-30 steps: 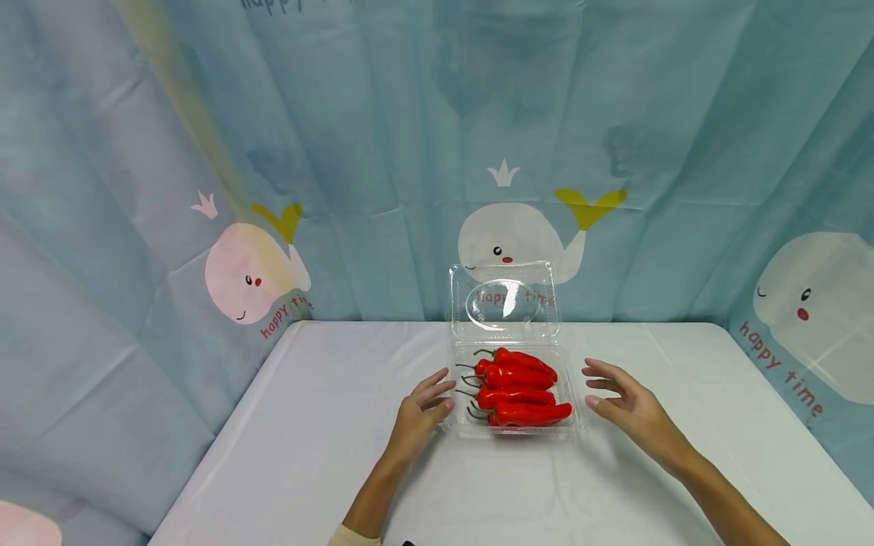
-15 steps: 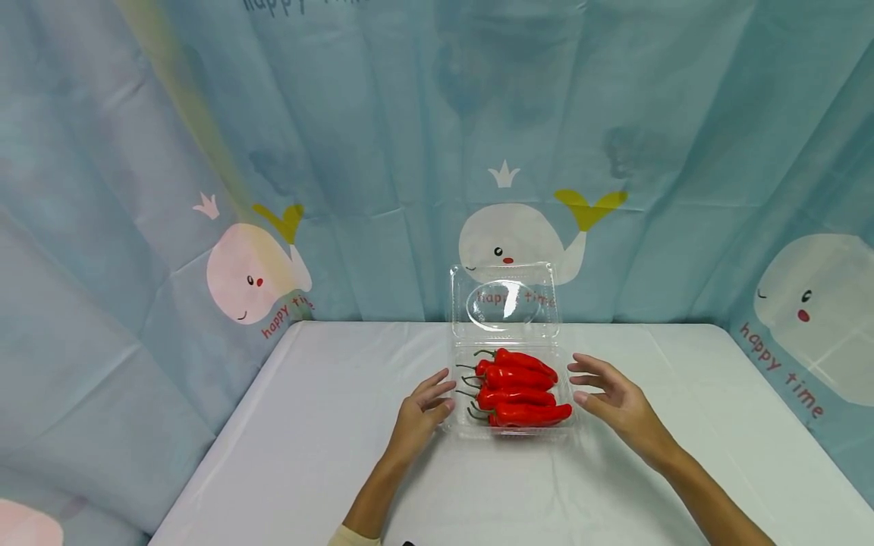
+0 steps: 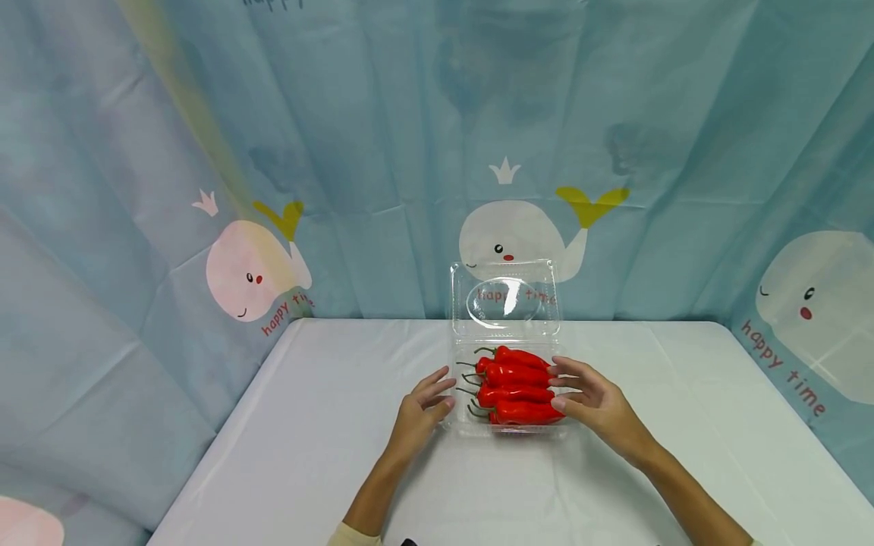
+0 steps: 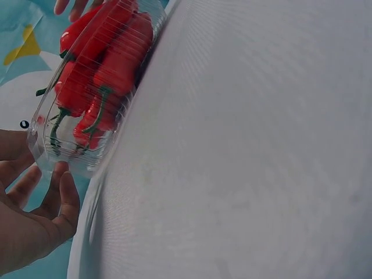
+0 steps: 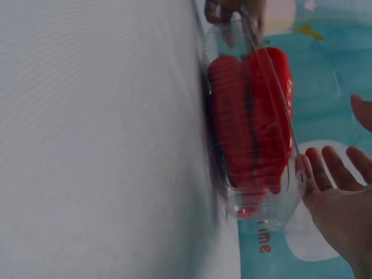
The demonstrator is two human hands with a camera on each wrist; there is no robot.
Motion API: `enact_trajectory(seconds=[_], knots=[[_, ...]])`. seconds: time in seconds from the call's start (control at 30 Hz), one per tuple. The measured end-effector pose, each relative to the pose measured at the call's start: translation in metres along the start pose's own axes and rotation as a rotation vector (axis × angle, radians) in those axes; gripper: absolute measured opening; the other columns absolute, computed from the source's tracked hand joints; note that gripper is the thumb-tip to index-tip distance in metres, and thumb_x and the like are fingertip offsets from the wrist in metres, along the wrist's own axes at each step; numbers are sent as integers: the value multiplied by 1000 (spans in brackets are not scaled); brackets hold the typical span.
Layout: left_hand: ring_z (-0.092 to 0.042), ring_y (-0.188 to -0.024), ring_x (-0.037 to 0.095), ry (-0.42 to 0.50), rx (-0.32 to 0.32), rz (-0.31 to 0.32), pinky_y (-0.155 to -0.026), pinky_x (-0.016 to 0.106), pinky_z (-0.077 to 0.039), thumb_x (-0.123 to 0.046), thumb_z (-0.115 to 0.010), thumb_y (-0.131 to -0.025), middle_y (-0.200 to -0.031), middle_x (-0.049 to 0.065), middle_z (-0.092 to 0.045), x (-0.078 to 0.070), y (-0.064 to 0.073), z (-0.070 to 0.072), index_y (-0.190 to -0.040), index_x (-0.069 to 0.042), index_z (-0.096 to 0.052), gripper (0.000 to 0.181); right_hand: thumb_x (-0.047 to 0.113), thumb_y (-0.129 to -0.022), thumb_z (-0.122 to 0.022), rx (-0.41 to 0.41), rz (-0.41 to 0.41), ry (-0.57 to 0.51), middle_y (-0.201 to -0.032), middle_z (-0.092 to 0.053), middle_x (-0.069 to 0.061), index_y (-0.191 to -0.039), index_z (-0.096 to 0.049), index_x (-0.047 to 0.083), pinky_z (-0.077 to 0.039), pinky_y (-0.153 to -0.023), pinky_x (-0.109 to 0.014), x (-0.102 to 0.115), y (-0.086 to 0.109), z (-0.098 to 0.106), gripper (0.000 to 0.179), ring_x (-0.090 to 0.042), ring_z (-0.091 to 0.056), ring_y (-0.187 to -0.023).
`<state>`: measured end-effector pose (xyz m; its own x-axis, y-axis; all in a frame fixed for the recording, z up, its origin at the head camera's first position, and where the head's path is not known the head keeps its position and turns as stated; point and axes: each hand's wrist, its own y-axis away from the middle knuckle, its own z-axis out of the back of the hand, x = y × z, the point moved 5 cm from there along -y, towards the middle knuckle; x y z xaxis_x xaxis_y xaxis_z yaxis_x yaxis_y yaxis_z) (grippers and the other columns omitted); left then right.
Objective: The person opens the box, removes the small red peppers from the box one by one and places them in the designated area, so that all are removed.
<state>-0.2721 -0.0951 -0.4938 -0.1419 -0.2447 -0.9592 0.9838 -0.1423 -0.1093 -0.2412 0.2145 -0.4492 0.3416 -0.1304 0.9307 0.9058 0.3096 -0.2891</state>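
Several red peppers (image 3: 515,375) with thin green stems lie side by side in a clear plastic clamshell box (image 3: 478,430), its lid (image 3: 505,327) raised at the back. My left hand (image 3: 418,413) is at the box's left side, fingers loosely bent and fingertips right at the rim. In the left wrist view, the left fingers (image 4: 68,197) are at the box's near end. My right hand (image 3: 601,409) reaches over the right rim, its fingertips overlapping the peppers' tips in the head view. In the right wrist view, the right hand (image 5: 343,212) is spread with nothing between its fingers.
The box stands on a white cloth-covered table (image 3: 307,455), toward its back edge. Behind and at both sides hangs a blue curtain (image 3: 382,152) printed with whales; the raised lid stands in front of it.
My right hand has moved left, from beside the box to over its right rim at the peppers' tips. My left hand, the box and the peppers have stayed in place.
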Motion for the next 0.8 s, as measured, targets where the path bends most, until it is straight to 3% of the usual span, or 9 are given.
enact_trajectory(seconds=[0.2,0.53,0.8], knots=[[-66,-130,34,-3,1,5,-103,36,-57,-11,-64,-104,-163,0,-50,1,0,0,-141,-6,-69,37,5,-99,-70,23,13,4,-144,-54,-30,-155,-47,1,-58,-98,-24,-3,-5,-8,61,-35,-60,-129],[-65,-131,35,-5,-2,10,-105,39,-57,-12,-64,-105,-163,0,-50,0,0,0,-141,-7,-69,37,11,-98,-74,66,-31,36,-144,-57,-24,-154,-49,3,-57,-98,-24,-3,-11,-19,62,-44,-61,-128],[-65,-131,34,0,-1,10,-105,38,-56,-10,-63,-105,-164,0,-49,-1,1,-1,-141,-6,-69,37,13,-95,-78,77,-63,58,-144,-60,-21,-151,-53,2,-58,-97,-24,-4,-14,-24,63,-38,-63,-126]])
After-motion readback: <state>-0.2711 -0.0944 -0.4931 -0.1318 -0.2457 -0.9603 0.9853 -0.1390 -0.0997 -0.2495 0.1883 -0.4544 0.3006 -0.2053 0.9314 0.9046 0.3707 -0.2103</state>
